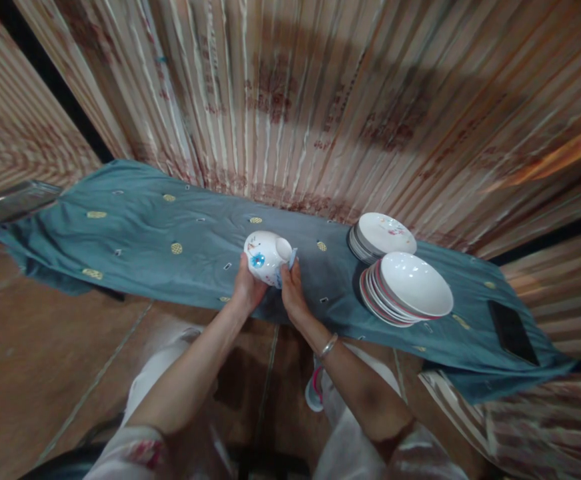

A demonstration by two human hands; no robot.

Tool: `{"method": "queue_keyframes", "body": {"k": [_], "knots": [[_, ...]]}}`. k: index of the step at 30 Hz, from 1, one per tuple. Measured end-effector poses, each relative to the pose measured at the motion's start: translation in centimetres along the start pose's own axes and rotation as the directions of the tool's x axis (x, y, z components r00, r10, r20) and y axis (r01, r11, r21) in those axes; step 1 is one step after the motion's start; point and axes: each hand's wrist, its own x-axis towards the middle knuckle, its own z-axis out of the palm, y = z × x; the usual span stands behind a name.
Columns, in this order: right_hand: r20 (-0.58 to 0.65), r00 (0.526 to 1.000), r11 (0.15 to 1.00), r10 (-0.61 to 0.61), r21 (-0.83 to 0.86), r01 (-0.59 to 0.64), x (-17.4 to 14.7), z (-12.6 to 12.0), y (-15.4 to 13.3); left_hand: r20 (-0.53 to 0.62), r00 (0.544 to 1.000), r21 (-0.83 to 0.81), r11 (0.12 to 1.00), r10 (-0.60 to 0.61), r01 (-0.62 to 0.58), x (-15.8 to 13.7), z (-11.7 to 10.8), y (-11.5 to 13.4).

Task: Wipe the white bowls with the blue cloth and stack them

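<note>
A white bowl (269, 248) with a blue flower on its side is held over the front middle of the cloth-covered table, tipped so that its round foot points up and to the right. My left hand (248, 288) is closed around the bowl's left side. On the other side, my right hand (293, 288) is closed with its thumb by the bowl near the foot. A small pale-blue piece (293, 256) sticks out between the right fingers; its kind is too small to make out. The bowl's opening is hidden from view.
To the right stand a stack of white bowls (415, 285) with red rims and, behind it, a stack of plates (385, 233). A dark phone (513, 332) lies at the table's right end. A green patterned cloth (140, 233) covers the table; a pleated curtain (280, 107) hangs behind.
</note>
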Motion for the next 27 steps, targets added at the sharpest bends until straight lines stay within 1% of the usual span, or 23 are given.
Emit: {"method": "queue_keyframes", "body": {"k": [2,3,4,9,12,15,20,24,27], "knots": [[-0.020,0.995,0.995,0.095,-0.017,-0.095,-0.7,0.3,-0.2,0.001,1.000,0.003,1.000,0.000,0.000,0.1,-0.1,0.0],[-0.016,0.994,0.993,0.112,-0.024,-0.112,-1.0,0.5,-0.3,0.000,1.000,0.004,1.000,0.003,-0.003,0.1,-0.1,0.0],[0.001,0.996,0.995,0.094,-0.036,-0.093,-1.4,0.6,-0.3,-0.004,1.000,0.006,1.000,0.009,-0.009,0.2,-0.1,0.0],[0.072,0.995,0.987,-0.075,-0.134,0.084,-3.3,0.8,-0.3,-0.033,0.999,0.010,1.000,0.011,-0.010,0.5,-0.2,0.1],[0.099,0.989,0.975,-0.106,-0.186,0.124,-4.3,0.5,-0.6,-0.047,0.999,0.002,1.000,-0.006,0.006,0.5,-0.1,0.1],[0.157,0.977,0.955,-0.147,-0.236,0.182,-5.3,0.2,-0.8,-0.075,0.997,0.006,1.000,-0.003,0.004,0.3,-0.2,0.1],[0.254,0.928,0.894,-0.271,-0.290,0.341,-7.0,-0.3,-0.9,-0.096,0.995,0.048,0.999,-0.008,0.012,0.5,-0.4,0.1],[0.334,0.860,0.804,-0.386,-0.337,0.491,-7.7,-0.6,-0.9,-0.129,0.992,0.074,0.997,-0.015,0.025,0.6,-0.5,0.2],[0.373,0.809,0.729,-0.453,-0.367,0.578,-7.6,-0.8,-0.8,-0.127,0.992,0.084,0.996,-0.020,0.031,0.4,-0.2,0.3]]}}
